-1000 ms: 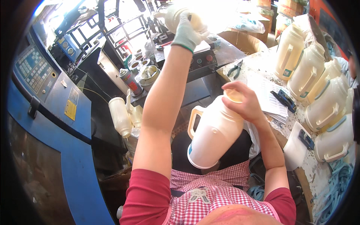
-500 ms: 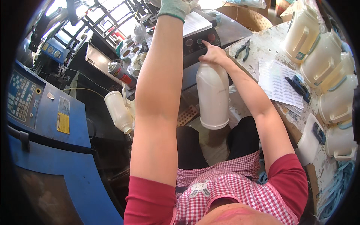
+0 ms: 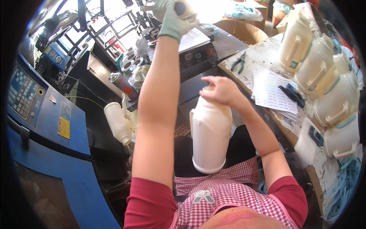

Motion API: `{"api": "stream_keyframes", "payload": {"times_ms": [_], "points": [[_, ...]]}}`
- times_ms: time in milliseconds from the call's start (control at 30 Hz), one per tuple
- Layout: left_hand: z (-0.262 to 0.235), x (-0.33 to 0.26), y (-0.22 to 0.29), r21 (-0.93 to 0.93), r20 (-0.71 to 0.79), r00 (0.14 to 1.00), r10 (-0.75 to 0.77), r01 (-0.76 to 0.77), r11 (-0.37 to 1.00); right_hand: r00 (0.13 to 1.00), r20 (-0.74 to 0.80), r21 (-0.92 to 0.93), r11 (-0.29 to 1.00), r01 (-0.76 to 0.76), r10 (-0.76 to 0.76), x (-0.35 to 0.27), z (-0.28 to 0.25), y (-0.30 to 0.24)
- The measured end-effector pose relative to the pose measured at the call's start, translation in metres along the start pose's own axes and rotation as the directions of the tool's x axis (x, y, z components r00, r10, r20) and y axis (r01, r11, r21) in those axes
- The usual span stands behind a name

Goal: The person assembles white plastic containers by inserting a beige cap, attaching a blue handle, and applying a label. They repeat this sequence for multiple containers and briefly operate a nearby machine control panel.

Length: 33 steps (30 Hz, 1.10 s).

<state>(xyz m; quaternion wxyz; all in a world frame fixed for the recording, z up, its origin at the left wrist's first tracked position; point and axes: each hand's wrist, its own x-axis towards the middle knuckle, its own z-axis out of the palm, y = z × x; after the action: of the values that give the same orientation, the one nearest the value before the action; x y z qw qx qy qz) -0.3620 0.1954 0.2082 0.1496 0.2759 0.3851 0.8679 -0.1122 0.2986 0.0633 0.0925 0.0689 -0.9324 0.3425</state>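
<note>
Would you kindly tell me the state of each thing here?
Left hand: gloved, raised, gripping a pale part.
Right hand: bare, on the jug's mouth.
Jug: upright on the lap, uncapped.
Bench jugs: upright, in a row.
Pliers: lying flat.

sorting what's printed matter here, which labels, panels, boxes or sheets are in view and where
Yellow label: rectangular, on the blue machine at left.
Keypad panel: grey-blue, rows of buttons, machine's upper left.
Printed sheets: white, rows of small marks, on the bench at right.
Jug sticker: small, blue-green, low on the far cream jug.
Cardboard box: brown, open, top centre.
</note>
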Motion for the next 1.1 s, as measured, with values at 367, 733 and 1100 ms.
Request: {"api": "stream_keyframes", "payload": {"times_ms": [367, 733, 1100], "points": [[0.101, -0.308, -0.103, 0.968, 0.221, 0.935, -0.277, -0.176, 0.177, 0.853, -0.521, 0.35, 0.913, 0.21, 0.004, -0.191, 0.009, 0.055], [0.045, -0.333, -0.008, 0.936, 0.145, 0.97, -0.193, -0.071, 0.346, -0.124, -0.987, 0.135, 0.116, -0.984, 0.099, -0.678, -0.232, 0.134], [0.057, -0.389, -0.07, 0.946, 0.286, 0.936, -0.205, -0.242, 0.213, -0.359, -0.633, 0.402, -0.105, -0.91, 0.686, -0.892, -0.29, 0.174]]}}
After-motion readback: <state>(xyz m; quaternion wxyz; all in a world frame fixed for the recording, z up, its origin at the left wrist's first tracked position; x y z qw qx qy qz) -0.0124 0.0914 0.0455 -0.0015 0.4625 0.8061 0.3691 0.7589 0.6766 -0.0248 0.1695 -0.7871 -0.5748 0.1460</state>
